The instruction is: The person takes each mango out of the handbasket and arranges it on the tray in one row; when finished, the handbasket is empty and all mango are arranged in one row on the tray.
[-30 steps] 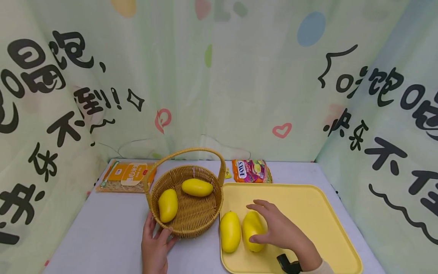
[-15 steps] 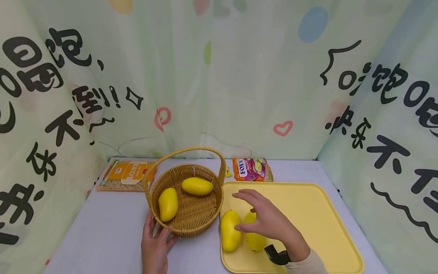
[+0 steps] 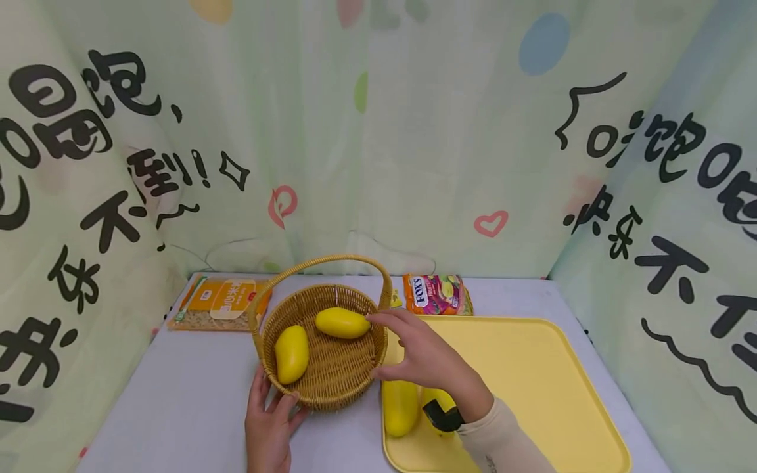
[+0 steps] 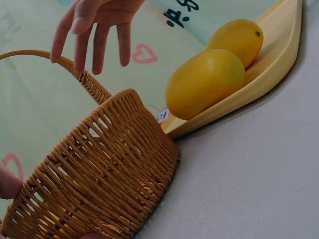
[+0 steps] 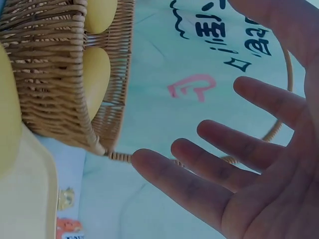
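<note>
A wicker basket (image 3: 334,374) with a tall looped handle stands at mid table. Inside it lie two yellow mangoes (image 3: 342,323) (image 3: 292,355). My left hand (image 3: 269,420) rests its spread fingers against the basket's near left side. Over the basket's right rim hovers my right hand (image 3: 422,351), thumb and fingers apart, with nothing held. In the right wrist view its fingers (image 5: 244,149) are spread out beside the basket. Two more mangoes (image 3: 400,410) (image 4: 239,42) lie on the yellow tray (image 3: 520,374), partly hidden by my right hand and wrist in the head view.
An orange bag of grain-like food (image 3: 215,303) lies at the back left. Behind the tray is a colourful FOX'S candy bag (image 3: 437,294), with a small yellow packet (image 3: 396,299) beside it. Printed curtains (image 3: 414,164) close off the back and sides.
My right hand has moved left and slightly up, from above the tray mango to the basket's right rim, with nothing in it. My left hand and the basket have stayed put.
</note>
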{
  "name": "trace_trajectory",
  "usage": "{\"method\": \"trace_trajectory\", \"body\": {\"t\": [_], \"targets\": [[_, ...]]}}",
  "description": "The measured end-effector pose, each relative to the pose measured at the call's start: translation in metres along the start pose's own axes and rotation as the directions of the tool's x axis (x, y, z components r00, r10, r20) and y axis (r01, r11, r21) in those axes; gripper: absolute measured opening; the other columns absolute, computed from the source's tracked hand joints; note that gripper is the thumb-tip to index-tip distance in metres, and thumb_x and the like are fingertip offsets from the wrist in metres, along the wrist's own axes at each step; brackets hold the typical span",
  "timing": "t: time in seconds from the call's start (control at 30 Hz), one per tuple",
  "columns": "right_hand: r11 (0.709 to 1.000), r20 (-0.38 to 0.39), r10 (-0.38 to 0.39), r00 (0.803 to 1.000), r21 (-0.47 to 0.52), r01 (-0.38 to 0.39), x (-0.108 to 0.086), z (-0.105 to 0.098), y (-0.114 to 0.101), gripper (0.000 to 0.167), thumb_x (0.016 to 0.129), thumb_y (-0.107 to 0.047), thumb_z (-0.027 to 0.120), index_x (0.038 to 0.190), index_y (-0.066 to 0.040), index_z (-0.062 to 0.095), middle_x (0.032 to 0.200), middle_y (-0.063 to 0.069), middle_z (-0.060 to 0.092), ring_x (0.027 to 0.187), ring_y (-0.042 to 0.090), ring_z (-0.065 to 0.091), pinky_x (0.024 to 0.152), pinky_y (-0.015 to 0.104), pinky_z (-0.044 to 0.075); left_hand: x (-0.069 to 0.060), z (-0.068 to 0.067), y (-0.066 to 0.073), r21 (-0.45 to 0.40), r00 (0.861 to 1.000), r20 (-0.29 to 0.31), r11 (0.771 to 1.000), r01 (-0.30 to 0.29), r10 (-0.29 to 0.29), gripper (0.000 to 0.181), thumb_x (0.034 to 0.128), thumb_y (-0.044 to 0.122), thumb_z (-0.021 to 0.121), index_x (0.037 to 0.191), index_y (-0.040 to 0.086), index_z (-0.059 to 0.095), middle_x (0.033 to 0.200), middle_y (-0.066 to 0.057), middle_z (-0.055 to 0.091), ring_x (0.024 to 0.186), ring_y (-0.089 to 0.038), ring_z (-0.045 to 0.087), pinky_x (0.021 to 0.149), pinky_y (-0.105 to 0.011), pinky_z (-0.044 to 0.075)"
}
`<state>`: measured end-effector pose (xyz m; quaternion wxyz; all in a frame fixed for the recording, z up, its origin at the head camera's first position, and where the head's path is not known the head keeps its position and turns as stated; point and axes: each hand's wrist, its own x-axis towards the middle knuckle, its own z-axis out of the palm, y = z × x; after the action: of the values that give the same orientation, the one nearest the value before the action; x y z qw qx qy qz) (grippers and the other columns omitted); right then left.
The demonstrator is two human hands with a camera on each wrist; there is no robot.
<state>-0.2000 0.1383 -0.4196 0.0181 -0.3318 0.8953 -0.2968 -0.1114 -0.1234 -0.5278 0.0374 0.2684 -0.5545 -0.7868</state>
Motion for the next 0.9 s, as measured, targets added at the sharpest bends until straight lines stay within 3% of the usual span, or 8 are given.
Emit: {"method": "trace_trajectory", "body": {"t": [0.1,0.27,0.5,0.9], "targets": [[1.000,0.024,0.016,1.000,0.016,-0.017,0.010,0.004,-0.005,0.081,0.082,-0.037,0.091,0.153,-0.021,0.056,0.158,0.011,0.051,0.144,0.035,0.051,0.114,0.058,0.050,0.000,-0.001,-0.001,0.000,1.000,-0.003,1.000,0.004,-0.004,0.098,0.1014,-0.001,0.058,0.172,0.036,0.001,0.179,-0.010,0.002,0.152,-0.041,0.034,0.098,-0.051,0.061],[0.999,0.069,0.039,0.997,0.018,-0.040,0.030,0.012,-0.008,0.080,0.082,-0.037,0.091,0.153,-0.021,0.056,0.160,0.013,0.049,0.144,0.037,0.050,0.114,0.059,0.049,0.000,0.000,-0.002,0.004,1.000,-0.010,1.000,0.009,-0.009,0.099,0.1010,-0.002,0.059,0.172,0.036,0.001,0.180,-0.011,0.001,0.154,-0.043,0.032,0.102,-0.057,0.058],[0.996,0.140,0.075,0.987,-0.059,-0.068,0.062,0.019,-0.014,0.077,0.082,-0.035,0.091,0.150,-0.018,0.059,0.158,0.016,0.050,0.140,0.037,0.054,0.112,0.055,0.052,0.002,0.001,-0.001,0.001,1.000,-0.005,1.000,0.003,-0.003,0.098,0.1011,-0.002,0.059,0.172,0.036,0.001,0.179,-0.012,0.002,0.153,-0.043,0.032,0.102,-0.057,0.058],[0.969,0.274,0.186,0.944,-0.210,-0.130,0.106,0.034,-0.017,0.075,0.080,-0.032,0.093,0.147,-0.016,0.062,0.156,0.014,0.054,0.139,0.030,0.056,0.113,0.046,0.052,0.003,0.000,-0.002,0.001,1.000,-0.009,1.000,0.008,-0.008,0.099,0.1007,0.000,0.059,0.171,0.038,0.002,0.179,-0.012,0.000,0.153,-0.045,0.032,0.101,-0.057,0.059]]}}
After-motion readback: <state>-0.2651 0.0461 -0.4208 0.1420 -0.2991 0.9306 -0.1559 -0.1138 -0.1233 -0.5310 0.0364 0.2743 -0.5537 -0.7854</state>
